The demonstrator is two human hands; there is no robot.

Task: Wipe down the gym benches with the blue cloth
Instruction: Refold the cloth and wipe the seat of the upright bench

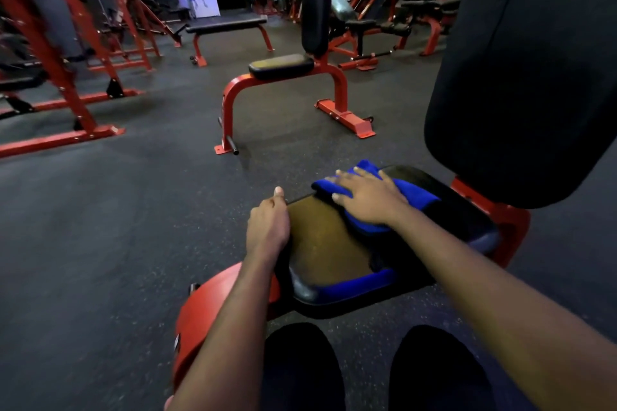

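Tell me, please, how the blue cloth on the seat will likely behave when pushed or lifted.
The blue cloth lies folded and bunched under the flat right hand, so it is probably floppy and would droop if lifted. On the smooth seat pad it would likely slide when pushed, perhaps bunching at its edges.

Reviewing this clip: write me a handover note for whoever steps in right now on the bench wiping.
Left hand grips the near bench's seat pad at its left edge.
Right hand lies flat on the blue cloth, pressing it onto the far part of the seat pad, near the backrest.
Done: wiping of this seat is under way; how much is already clean cannot be told.
Left: the rest of this seat, its backrest, then the upright bench and the flat bench beyond.
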